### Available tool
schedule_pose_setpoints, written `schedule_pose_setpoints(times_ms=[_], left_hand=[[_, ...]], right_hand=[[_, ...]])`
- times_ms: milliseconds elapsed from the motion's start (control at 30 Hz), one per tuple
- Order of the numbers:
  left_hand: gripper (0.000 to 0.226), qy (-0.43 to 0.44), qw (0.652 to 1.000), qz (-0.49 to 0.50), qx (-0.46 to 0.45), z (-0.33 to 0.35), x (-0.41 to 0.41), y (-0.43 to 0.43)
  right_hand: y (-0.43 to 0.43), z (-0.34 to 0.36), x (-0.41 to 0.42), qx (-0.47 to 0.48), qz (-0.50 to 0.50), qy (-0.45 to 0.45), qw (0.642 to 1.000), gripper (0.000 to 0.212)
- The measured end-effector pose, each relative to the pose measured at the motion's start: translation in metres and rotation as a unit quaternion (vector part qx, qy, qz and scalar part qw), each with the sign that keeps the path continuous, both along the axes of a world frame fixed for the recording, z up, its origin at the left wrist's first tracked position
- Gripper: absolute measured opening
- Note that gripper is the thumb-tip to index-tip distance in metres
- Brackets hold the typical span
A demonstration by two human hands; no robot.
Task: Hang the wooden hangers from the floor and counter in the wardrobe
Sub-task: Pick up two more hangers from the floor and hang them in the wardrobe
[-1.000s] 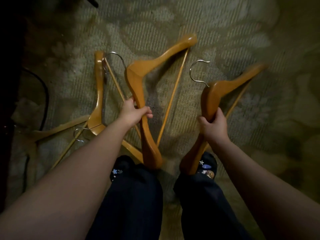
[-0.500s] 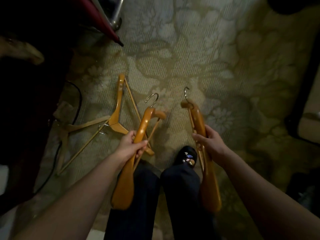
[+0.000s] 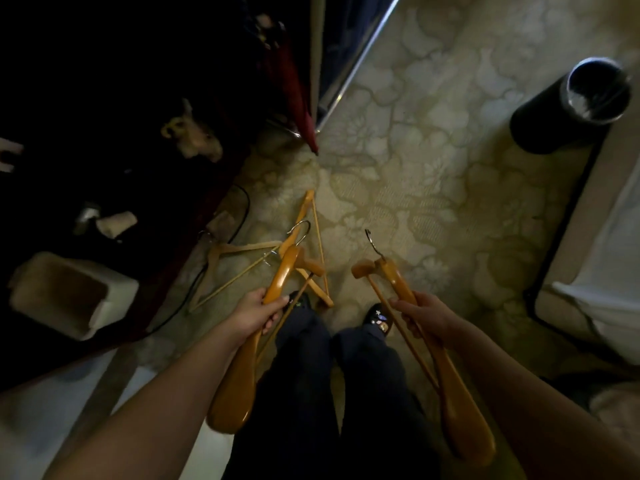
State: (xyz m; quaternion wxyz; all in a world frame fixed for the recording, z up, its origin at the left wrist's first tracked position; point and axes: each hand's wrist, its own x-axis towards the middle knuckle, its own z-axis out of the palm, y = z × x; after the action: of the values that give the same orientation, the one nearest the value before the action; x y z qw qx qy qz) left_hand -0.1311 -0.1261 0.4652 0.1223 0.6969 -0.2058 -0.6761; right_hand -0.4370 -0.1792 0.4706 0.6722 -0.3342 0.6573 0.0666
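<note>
Head view, one entry. Left hand (image 3: pixel 256 315): fingers curled round the arm of the left hanger (image 3: pixel 239 386), hook (image 3: pixel 298 231) pointing away from the body, thick end hanging by the knee. Right hand (image 3: pixel 420 315): fingers wrapped round the arm and crossbar of the right hanger (image 3: pixel 457 410), its hook (image 3: pixel 373 242) also forward. Both hangers are off the floor and apart from each other. Still lying on the carpet (image 3: pixel 433 150), just ahead of the feet: a pale hanger (image 3: pixel 239 247) and an orange hanger (image 3: pixel 308 206), partly overlapped, beside a black cable (image 3: pixel 242 209). Also present: a black bin (image 3: pixel 568 109) at upper right, a chrome edge (image 3: pixel 360 53) and a red fabric item (image 3: pixel 301 109) at top centre, and dark furniture on the left whose contents are too dim to tell. No wardrobe rail shows. Step in hand, judged: carrying the pair to the wardrobe. Advice: keep the two apart so hooks do not snag, turn each hook upward before reaching the rail, seat one fully before the other, then return for the two on the carpet.
</note>
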Motion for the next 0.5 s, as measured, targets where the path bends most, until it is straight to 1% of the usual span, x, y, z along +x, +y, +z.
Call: schedule_pose_setpoints(times_ms=[133, 233, 367, 400, 500], left_hand=[[0.014, -0.014, 1.0, 0.013, -0.021, 0.054, 0.033, 0.027], [0.011, -0.036, 0.998, 0.034, -0.028, 0.08, 0.052, 0.052], [0.016, -0.072, 0.992, 0.098, -0.034, 0.098, 0.06, 0.092], [0.018, -0.078, 0.989, 0.119, -0.03, 0.101, 0.059, 0.101], [0.02, -0.087, 0.98, 0.178, -0.02, 0.112, 0.056, 0.125]], right_hand=[[0.011, 0.045, 0.023, -0.032, 0.083, 0.015, 0.996, 0.021], [0.011, 0.073, 0.036, -0.017, 0.139, 0.007, 0.99, 0.017], [0.002, 0.097, 0.053, -0.023, 0.204, -0.002, 0.979, 0.015], [-0.001, 0.1, 0.057, -0.024, 0.223, -0.003, 0.975, 0.016], [-0.016, 0.105, 0.071, -0.015, 0.288, -0.006, 0.957, 0.029]])
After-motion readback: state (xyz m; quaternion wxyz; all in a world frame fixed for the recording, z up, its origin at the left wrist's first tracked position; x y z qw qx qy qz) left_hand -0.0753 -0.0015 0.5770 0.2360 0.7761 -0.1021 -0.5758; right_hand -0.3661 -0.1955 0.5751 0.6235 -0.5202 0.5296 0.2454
